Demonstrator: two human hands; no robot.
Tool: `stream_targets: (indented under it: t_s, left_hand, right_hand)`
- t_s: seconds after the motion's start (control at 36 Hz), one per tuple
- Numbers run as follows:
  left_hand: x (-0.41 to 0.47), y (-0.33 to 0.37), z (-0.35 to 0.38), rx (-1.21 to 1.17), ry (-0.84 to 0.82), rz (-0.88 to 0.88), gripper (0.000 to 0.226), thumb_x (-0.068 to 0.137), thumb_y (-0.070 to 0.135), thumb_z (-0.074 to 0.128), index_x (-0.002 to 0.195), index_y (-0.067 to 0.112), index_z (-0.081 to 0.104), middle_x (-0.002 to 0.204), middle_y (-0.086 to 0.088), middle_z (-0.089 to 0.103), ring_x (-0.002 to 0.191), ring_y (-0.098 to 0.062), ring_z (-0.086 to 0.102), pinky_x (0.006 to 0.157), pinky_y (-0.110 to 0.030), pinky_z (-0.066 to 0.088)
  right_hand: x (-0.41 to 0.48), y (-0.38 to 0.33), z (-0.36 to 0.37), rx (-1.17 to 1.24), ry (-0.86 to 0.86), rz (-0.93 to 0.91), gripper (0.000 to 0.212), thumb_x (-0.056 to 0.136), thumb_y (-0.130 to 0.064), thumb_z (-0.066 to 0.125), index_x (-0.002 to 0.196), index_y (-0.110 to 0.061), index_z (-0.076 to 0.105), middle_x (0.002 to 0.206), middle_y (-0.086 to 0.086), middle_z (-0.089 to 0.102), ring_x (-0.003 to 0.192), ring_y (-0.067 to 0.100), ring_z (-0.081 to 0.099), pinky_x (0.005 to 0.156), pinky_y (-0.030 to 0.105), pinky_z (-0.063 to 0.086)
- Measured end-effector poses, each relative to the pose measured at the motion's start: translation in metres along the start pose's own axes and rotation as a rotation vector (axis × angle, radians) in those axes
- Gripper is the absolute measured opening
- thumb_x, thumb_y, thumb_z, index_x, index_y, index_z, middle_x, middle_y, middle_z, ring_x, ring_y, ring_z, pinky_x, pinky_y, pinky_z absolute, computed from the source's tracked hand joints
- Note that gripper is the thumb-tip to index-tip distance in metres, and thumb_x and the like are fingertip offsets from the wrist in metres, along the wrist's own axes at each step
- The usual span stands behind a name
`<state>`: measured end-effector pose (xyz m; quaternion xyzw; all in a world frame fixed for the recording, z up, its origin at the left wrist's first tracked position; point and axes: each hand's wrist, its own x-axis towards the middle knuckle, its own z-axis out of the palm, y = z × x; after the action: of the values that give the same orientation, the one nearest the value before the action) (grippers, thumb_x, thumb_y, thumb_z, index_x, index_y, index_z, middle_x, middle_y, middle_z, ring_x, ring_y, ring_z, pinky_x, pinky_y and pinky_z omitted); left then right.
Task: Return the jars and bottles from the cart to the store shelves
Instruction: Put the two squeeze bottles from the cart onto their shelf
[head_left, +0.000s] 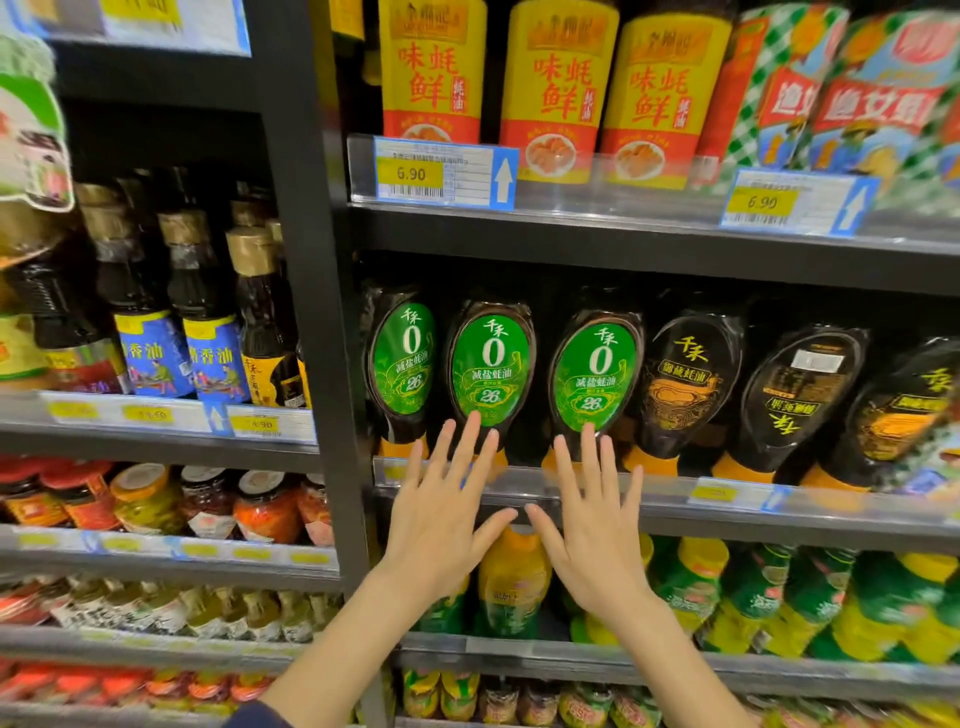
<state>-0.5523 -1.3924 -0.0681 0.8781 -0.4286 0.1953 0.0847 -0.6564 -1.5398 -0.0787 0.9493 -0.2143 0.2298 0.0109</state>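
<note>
left hand, right hand, glossy teardrop bottles

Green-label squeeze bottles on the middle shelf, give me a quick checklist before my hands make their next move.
1. Left hand empty, fingers spread: ok.
2. Right hand empty, fingers spread: ok.
3. Three green-label squeeze bottles standing cap-down, labels forward: ok.
4. Dark-label bottles beside them all facing front: not ok, one shows its back label.
5. Shelf rail holding the row in: ok.
6. Cart contents left to return: cannot tell, the cart is out of view.
</note>
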Motion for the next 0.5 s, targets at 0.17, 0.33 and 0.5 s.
stream_targets:
  t_s: [0.17, 0.33, 0.5]
  left_hand:
    - [0.0056, -0.0017, 0.0038, 0.052, -0.005, 0.017, 0.078, 0.089, 0.067, 0.022, 0.148, 0.015, 0.024, 0.155, -0.007, 0.019, 0.141, -0.03, 0.026, 0.108, -0.05, 0.019]
    - [0.0056, -0.0046, 0.0081, 0.084, 0.004, 0.035, 0.079, 0.089, 0.067, 0.021, 0.148, 0.015, 0.02, 0.155, -0.006, 0.017, 0.141, -0.03, 0.025, 0.108, -0.053, 0.018]
    - [0.0064, -0.0051, 0.0094, 0.085, 0.011, 0.034, 0.078, 0.09, 0.067, 0.016, 0.148, 0.015, 0.02, 0.156, -0.006, 0.019, 0.141, -0.03, 0.024, 0.108, -0.053, 0.018]
  right_hand:
    - [0.0027, -0.0029, 0.0043, -0.054, 0.005, 0.005, 0.076, 0.092, -0.062, 0.008, 0.148, -0.012, 0.023, 0.156, 0.011, 0.016, 0.143, 0.033, 0.013, 0.11, 0.058, 0.007]
    - [0.0047, 0.0, 0.0092, -0.065, 0.023, -0.006, 0.076, 0.092, -0.062, 0.009, 0.148, -0.012, 0.022, 0.156, 0.011, 0.015, 0.143, 0.033, 0.012, 0.111, 0.059, 0.007]
    - [0.0067, 0.0022, 0.0109, -0.064, 0.026, -0.013, 0.075, 0.092, -0.063, 0.01, 0.149, -0.015, 0.019, 0.157, 0.008, 0.011, 0.144, 0.031, 0.009, 0.111, 0.057, 0.004]
